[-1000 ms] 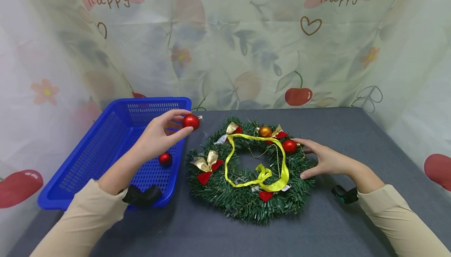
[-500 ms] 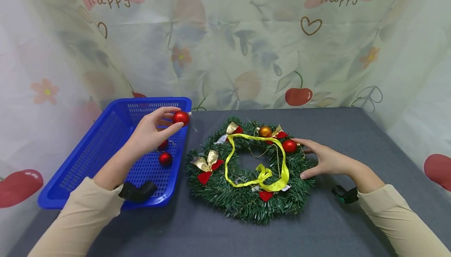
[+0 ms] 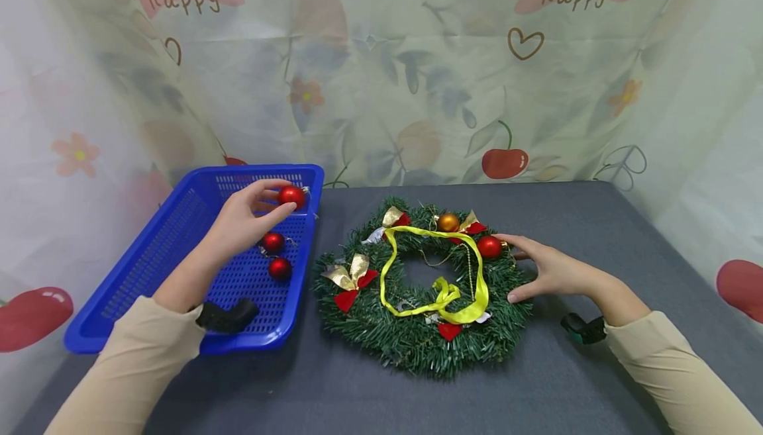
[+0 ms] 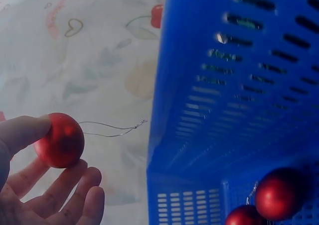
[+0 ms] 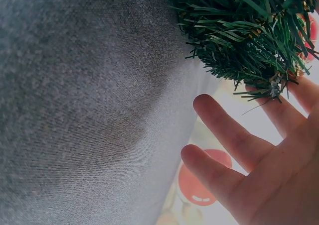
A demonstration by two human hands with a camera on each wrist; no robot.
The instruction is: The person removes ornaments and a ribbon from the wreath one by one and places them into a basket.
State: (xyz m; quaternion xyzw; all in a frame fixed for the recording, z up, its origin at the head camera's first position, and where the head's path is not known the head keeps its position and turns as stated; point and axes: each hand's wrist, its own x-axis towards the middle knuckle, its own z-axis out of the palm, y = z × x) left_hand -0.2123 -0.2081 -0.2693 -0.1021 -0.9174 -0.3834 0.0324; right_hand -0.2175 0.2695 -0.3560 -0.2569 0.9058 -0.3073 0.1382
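Note:
Between the thumb and fingers of my left hand (image 3: 241,218) is a red Christmas ball (image 3: 292,196), pinched above the blue basket (image 3: 149,236). Its thin silver string loop trails free in the left wrist view. Below, two more red balls lie on the basket floor, the nearer ball (image 3: 280,268) close to the right wall. My right hand (image 3: 554,269) touches the right edge of a green wreath (image 3: 411,349), its fingers spread and nearly straight in the right wrist view. The wreath carries gold and red bows, an orange-gold ball (image 3: 448,222), a red ball (image 3: 490,247) and a yellow ribbon (image 3: 389,283).
A dark grey cloth (image 3: 334,402) covers the table. The basket stands at the left, a narrow gap from the wreath. A patterned curtain (image 3: 381,91) hangs behind the table and along both sides.
My left hand has moved left with the red ball, from beside the basket's right rim to over its inside. A second ball in the basket has come into sight. The right hand has stayed still.

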